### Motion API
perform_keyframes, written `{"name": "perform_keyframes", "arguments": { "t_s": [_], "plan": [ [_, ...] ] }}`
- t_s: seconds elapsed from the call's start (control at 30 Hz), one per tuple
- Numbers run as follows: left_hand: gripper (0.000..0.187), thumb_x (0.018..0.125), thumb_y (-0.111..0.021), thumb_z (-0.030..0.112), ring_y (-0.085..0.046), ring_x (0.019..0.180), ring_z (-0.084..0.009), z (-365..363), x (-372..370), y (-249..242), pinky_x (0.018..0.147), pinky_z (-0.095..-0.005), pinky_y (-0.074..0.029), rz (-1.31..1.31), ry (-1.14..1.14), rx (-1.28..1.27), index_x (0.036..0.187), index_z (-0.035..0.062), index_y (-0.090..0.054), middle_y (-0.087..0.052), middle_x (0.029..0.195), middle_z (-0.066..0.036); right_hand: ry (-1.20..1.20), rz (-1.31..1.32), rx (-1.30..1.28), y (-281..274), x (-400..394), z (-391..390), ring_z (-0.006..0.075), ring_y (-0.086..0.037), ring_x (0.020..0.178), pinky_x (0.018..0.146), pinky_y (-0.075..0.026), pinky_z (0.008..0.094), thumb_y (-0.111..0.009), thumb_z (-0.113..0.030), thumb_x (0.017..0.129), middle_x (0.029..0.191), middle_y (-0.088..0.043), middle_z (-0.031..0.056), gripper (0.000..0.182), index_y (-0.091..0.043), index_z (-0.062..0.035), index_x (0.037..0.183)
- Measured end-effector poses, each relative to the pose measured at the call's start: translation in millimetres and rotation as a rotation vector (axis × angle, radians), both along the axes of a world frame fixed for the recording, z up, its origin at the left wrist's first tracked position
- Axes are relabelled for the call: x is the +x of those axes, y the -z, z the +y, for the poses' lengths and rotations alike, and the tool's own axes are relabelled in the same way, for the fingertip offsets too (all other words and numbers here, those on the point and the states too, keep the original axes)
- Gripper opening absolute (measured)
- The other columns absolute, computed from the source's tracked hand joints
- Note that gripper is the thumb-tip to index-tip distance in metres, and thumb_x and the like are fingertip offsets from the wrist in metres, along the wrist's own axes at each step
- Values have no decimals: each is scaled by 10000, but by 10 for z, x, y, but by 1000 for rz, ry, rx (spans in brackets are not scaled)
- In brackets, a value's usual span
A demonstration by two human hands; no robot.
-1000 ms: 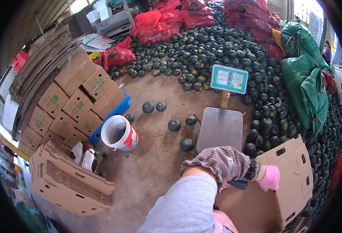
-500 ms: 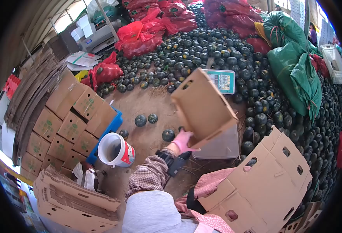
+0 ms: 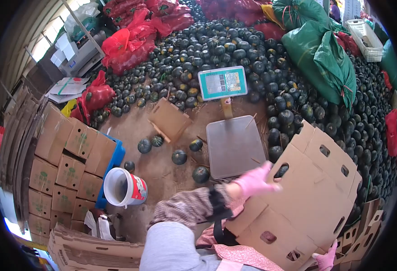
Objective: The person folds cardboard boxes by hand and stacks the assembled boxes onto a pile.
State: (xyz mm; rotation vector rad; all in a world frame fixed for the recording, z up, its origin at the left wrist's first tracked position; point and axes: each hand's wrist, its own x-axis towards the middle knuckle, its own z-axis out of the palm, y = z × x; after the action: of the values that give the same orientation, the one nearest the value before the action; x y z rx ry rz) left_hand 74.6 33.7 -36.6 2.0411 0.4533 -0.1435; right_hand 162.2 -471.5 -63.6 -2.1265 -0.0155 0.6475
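My left hand, in a pink glove, reaches over the upper left edge of a large flat cardboard blank with cut-out hand holes. Its fingers are apart, close to one of the holes. At the blank's lower right edge, my right hand grips the cardboard, also in a pink glove. A folded cardboard box rests tilted on the floor beyond the scale's left side. The scale has a grey platform and a green display.
Dark green squashes are piled ahead and right. Several lie loose on the floor near a white bucket. Stacked boxes and flat cardboard stand left. Red net sacks and green sacks lie behind.
My left hand has let go of the box, which now lies on the floor, and has moved to the cardboard blank. My right hand has come into view. The camera view has shifted right and down.
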Motion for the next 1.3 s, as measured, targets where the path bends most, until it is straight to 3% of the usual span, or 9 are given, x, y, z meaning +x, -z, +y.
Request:
{"name": "perform_keyframes", "arguments": {
  "t_s": [0.1,0.23,0.33,0.4,0.5,0.7,0.87,1.13,1.3],
  "plan": [
    [1205,682,-847,361,-392,1358,-391,-222,143,49,1110,-383,-352,119,28,-104,1473,-122,-78,-353,1440,-351,-120,-56,-169,-27,24,-133,262,-520,1192,993,-460,348,-830,0,693,1365,-496,170,1037,-198,9,1515],
    [1122,705,-829,346,-349,1382,-415,-397,180,-57,1122,-406,-336,192,26,185,1463,-116,-143,-311,1469,-345,51,314,-109,-212,43,-109,176,-532,1169,923,-483,278,-740,-184,861,1367,-504,163,857,-217,-82,1533],
    [1047,707,-812,295,-350,1379,-436,-603,208,-11,1122,-432,-334,28,181,763,1450,-111,-197,-308,1467,-354,104,-301,-244,6,-146,-13,405,-647,888,790,-523,467,-833,-162,605,959,-676,213,535,-556,-17,1039],
    [999,715,-785,391,-529,1148,-412,-690,240,-188,977,-474,-434,-83,332,749,1425,-100,-281,-520,1229,-285,17,-185,-815,-511,-198,495,431,-617,996,873,-496,464,-842,-172,648,1020,-662,261,622,-504,3,1139],
    [906,703,-737,553,-563,765,-309,-815,251,-576,753,-445,-475,-219,666,790,1343,-17,-442,-562,833,-116,-50,-13,-965,-669,-92,651,384,-626,1040,893,-513,413,-876,-345,646,1082,-643,257,1008,-280,19,1372],
    [654,630,-798,515,-535,873,-332,-580,466,-689,758,-431,-465,-373,1226,650,1030,59,-554,-529,894,-144,-71,-35,-1077,-726,-117,663,328,-618,1083,903,-523,393,-852,-441,665,1260,-544,221,1153,-160,-16,1483],
    [535,530,-903,285,-528,957,-341,-234,449,-422,836,-429,-472,-353,1068,287,916,86,-590,-529,957,-134,13,-11,-697,-587,-150,330,366,-608,1112,951,-492,418,-799,-549,678,1307,-538,254,1153,-206,34,1476],
    [515,516,-955,174,-590,879,-305,-398,138,-127,766,-362,-522,-588,579,-16,801,118,-530,-567,956,-107,-67,244,-1017,-1034,-74,579,297,-683,976,810,-545,406,-779,-630,669,1063,-677,201,1228,-174,41,1500],
    [588,437,-971,234,-569,913,-334,-434,185,-179,781,-406,-514,-615,613,137,788,124,-513,-574,969,-130,-287,-379,-937,-943,-486,693,252,-664,827,664,-528,388,-798,-401,688,946,-600,91,844,-402,-112,1374]
  ]
}}
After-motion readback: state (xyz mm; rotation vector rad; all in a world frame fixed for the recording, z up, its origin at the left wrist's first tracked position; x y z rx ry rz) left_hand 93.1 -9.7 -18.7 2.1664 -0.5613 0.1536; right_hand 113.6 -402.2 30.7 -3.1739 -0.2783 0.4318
